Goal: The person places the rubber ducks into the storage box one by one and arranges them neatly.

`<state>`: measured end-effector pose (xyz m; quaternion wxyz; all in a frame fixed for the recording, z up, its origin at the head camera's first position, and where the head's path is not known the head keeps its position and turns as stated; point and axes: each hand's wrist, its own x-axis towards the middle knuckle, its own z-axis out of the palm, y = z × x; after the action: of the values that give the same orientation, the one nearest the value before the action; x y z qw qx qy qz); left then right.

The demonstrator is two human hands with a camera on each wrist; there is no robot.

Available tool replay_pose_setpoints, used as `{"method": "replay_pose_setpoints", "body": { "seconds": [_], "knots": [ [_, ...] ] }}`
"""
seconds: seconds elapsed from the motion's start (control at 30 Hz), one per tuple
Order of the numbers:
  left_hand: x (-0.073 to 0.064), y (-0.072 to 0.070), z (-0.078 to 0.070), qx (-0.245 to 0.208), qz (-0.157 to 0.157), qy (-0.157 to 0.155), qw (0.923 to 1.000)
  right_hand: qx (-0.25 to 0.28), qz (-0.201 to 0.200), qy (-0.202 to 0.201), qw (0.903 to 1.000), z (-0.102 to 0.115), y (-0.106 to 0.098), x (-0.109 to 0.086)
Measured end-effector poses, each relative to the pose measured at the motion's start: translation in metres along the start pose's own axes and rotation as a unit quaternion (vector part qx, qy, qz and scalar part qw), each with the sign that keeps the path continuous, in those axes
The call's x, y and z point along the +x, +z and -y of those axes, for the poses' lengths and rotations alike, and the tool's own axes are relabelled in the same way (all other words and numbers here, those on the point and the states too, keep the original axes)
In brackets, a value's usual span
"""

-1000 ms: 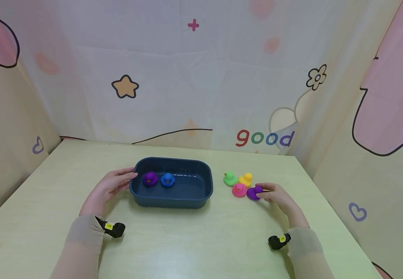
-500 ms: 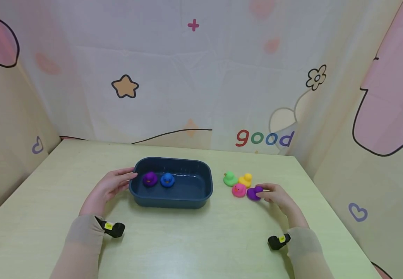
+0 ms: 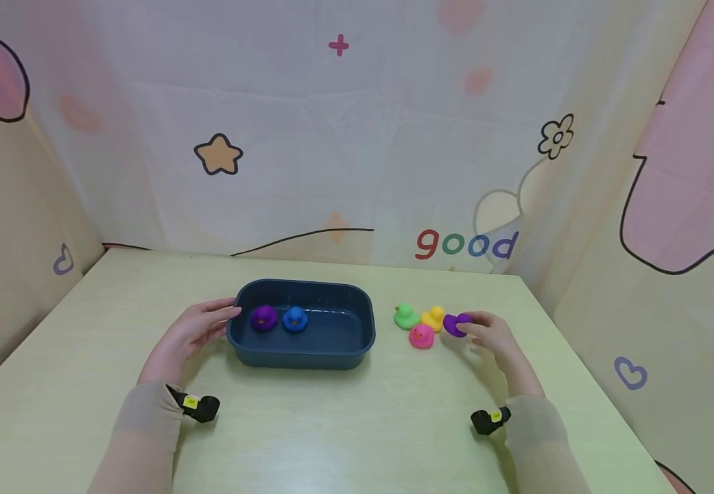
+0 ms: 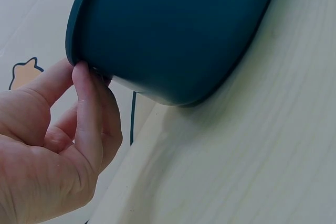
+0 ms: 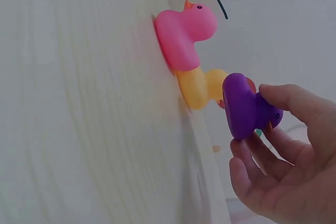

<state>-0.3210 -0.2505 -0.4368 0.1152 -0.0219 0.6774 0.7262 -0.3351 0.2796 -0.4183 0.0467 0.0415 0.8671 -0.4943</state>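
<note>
In the head view, a dark blue plastic basin stands on the table, with a purple rubber duck and a blue rubber duck inside. My left hand holds the basin's left rim; the left wrist view shows fingertips at the lip. Between thumb and fingers, my right hand pinches another purple rubber duck, raised off the table and tilted. Just left of it sit a pink duck, a yellow duck and a green duck, close together.
The pale wooden table runs back to a printed curtain, which also hangs along both sides. Each forearm carries a small black camera at the wrist.
My right hand has lifted the purple duck off the table and moved slightly back, away from the pink duck. The left hand and basin have stayed put.
</note>
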Motion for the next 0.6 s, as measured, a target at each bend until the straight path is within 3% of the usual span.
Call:
{"method": "replay_pose_setpoints", "body": {
  "seconds": [0.3, 0.6],
  "knots": [
    [-0.0008, 0.0003, -0.0006, 0.006, 0.0, -0.004, 1.0, 0.013, -0.056, 0.047, 0.9973, 0.0058, 0.0041, 0.0004],
    [-0.0009, 0.0004, -0.0012, 0.012, -0.001, -0.003, 0.9999, -0.032, -0.083, 0.095, 0.9915, 0.0085, 0.005, -0.0009]
  ]
}}
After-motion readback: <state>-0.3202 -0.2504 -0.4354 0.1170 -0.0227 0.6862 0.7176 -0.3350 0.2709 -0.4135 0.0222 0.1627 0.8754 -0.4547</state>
